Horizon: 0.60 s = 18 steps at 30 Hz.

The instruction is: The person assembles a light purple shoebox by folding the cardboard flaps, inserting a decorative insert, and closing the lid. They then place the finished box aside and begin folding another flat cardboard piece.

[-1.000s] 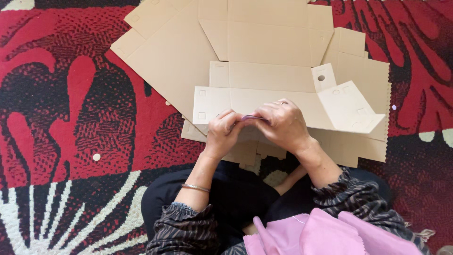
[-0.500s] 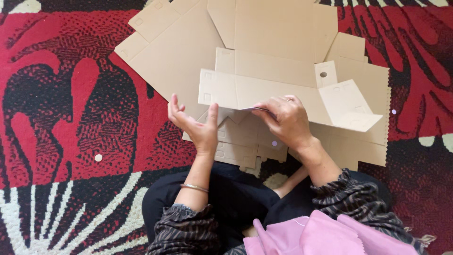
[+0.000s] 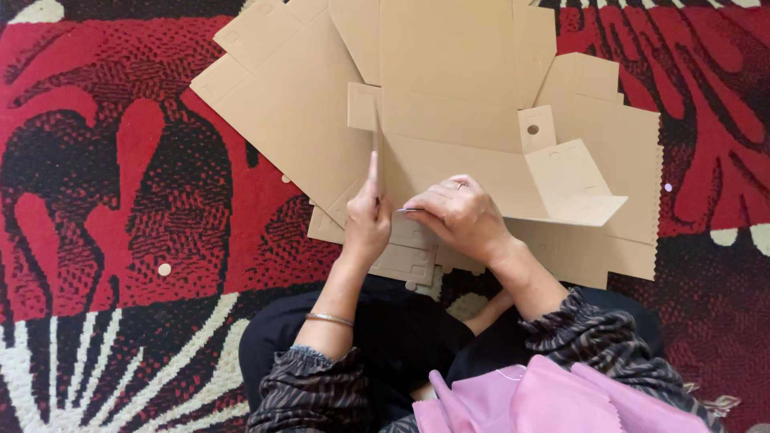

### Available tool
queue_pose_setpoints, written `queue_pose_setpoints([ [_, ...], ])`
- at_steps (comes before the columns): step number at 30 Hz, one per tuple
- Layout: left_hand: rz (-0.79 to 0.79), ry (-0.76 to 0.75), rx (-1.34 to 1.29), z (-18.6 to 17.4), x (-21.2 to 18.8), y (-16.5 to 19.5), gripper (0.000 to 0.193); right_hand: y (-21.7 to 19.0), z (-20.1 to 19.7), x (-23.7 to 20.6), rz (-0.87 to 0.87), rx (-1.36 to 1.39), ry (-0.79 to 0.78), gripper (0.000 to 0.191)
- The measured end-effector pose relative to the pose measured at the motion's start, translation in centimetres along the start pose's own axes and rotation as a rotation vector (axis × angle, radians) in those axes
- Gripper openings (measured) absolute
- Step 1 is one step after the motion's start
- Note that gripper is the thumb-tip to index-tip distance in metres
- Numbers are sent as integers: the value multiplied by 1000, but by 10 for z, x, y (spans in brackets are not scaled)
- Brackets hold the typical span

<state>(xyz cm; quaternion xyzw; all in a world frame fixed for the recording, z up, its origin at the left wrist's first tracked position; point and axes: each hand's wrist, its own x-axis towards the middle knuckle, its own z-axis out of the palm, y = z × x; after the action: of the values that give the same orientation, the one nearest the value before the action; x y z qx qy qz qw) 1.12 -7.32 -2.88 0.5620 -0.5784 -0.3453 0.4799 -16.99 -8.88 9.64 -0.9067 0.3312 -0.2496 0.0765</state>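
Observation:
A flat brown cardboard box blank (image 3: 457, 128) lies on top of a pile of similar blanks in front of my knees. My left hand (image 3: 367, 220) is at its left end, fingers straight, pressing against a narrow side flap (image 3: 374, 132) that stands up on edge. My right hand (image 3: 461, 215) rests fingers-down on the blank's near edge, pinching the cardboard there. At the right end a tabbed flap (image 3: 573, 180) with a round hole is partly raised.
More flat cardboard blanks (image 3: 297, 104) spread under and behind the top one, across a red, black and white patterned carpet (image 3: 120, 200). Small round cardboard punch-outs (image 3: 164, 269) lie on the carpet. My crossed legs and pink cloth (image 3: 521, 401) fill the near edge.
My left hand went from meeting the right hand at the near edge, opened out to the left, then stood the left side flap upright. The right hand stayed on the near edge.

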Motion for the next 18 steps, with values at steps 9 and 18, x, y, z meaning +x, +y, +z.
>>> queue_pose_setpoints([
  [9, 218, -309, -27, -14, 2, 7, 89, 12, 11, -4, -3, 24, -85, 14],
  [18, 157, -171, 35, 6, -1, -6, 82, 18, 43, -7, 428, 257, -84, 39],
])
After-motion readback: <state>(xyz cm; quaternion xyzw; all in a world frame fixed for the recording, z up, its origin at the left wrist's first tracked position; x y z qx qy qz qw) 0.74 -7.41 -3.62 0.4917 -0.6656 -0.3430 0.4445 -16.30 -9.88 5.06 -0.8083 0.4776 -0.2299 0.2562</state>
